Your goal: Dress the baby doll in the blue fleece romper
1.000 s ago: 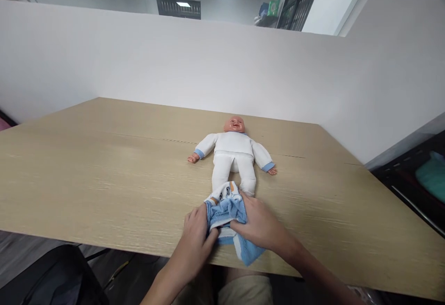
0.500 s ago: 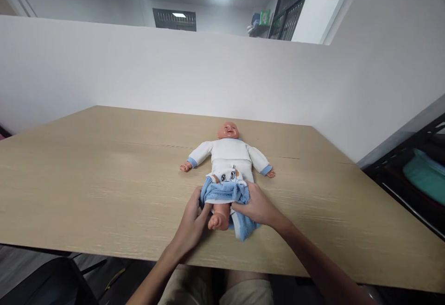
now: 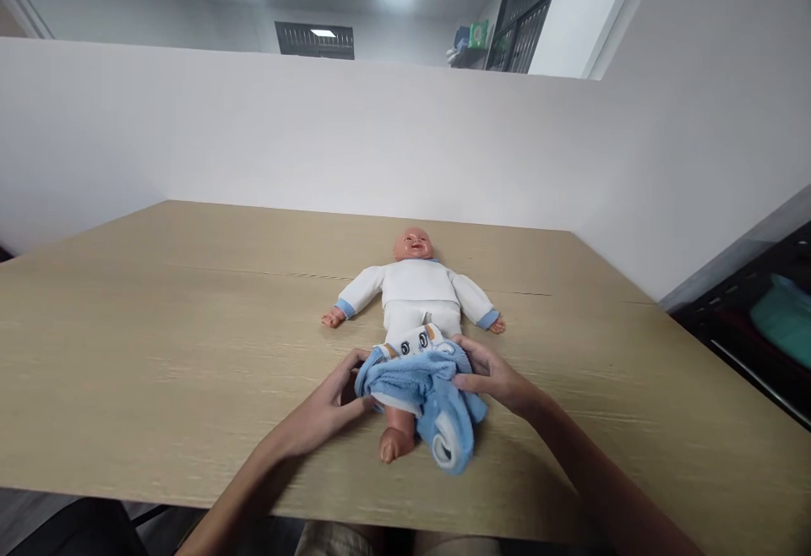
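Note:
A baby doll [image 3: 418, 290] in a white top with blue cuffs lies on its back on the wooden table [image 3: 158, 345], head pointing away from me. Bunched round its legs is a pair of blue fleece trousers [image 3: 421, 387] with a white cartoon patch. My left hand [image 3: 326, 408] grips the left side of the trousers' waist. On the other side my right hand [image 3: 491, 374] pinches the waist edge. One bare doll foot [image 3: 394, 444] pokes out below the fabric; the other leg is hidden inside the trouser leg.
White partition walls [image 3: 317, 133] stand behind and to the right of the table. A dark rack [image 3: 748, 319] with something teal on it is at the far right. The table's near edge runs just below my forearms.
The blue trousers have been drawn up over the doll's legs from its feet; one bare foot now shows. Both hands moved up with them, and the view tilted down slightly.

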Motion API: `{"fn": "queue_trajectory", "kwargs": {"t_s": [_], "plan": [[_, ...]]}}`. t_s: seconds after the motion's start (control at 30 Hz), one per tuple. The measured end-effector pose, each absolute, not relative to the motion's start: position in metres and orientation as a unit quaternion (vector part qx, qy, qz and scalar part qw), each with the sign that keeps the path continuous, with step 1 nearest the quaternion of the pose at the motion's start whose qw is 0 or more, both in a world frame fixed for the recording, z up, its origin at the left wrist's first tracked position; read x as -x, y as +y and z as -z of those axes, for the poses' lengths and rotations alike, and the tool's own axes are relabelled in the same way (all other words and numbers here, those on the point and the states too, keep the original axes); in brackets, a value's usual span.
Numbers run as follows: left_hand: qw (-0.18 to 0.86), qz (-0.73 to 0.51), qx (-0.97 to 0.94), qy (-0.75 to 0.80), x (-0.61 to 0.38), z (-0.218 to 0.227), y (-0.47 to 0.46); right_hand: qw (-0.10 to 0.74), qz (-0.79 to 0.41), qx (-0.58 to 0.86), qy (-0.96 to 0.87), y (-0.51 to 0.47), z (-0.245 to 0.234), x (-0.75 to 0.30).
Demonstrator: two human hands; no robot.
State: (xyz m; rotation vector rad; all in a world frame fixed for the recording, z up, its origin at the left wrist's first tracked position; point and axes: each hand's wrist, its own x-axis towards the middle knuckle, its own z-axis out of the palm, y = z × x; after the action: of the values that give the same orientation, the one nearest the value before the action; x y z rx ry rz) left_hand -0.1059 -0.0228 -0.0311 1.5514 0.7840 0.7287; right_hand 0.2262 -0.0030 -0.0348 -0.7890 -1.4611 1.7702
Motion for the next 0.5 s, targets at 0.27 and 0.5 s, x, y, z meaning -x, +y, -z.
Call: {"fn": "queue_trajectory", "kwargs": {"t_s": [0.27,0.5], "plan": [[0.373,-0.320,-0.765,0.416,0.086,-0.004,0.010,0.412,-0.726,0.306,-0.457,0.004,0.050,-0.230],[0.337,-0.113,-0.912,0.206,0.029,-0.061,0.067,0.438,-0.718,0.300,-0.450,-0.002,0.054,-0.229]]}}
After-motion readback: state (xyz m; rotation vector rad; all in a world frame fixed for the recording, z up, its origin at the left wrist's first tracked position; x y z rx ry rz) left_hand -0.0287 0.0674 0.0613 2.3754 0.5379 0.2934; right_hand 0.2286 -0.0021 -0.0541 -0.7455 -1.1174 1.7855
